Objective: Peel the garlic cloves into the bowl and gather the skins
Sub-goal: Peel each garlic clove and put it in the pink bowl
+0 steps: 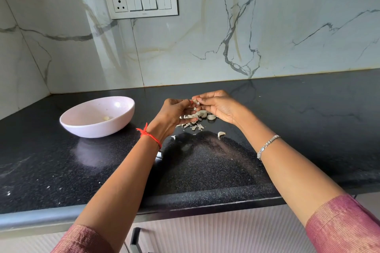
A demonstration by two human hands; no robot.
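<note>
- Left hand (176, 110) and right hand (218, 107) both pinch 1 garlic clove (196, 101), right of the bowl (92, 129).
- Likely light, firm, slippery; skin papery, so pinch its tip.

Black granite counter (298, 121), veined marble wall (287, 26) w/ switch panel (141, 3)

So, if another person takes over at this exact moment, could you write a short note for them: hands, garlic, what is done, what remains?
Left hand and right hand: both pinch one garlic clove above the counter.
Bowl, at the left: one peeled clove inside.
Skins: loose on the counter under the hands. Unpeeled cloves lie beside them, and a stray clove nearer the person.
Done: at least one clove peeled.
Left: finish this clove, peel the others, gather the skins.
</note>
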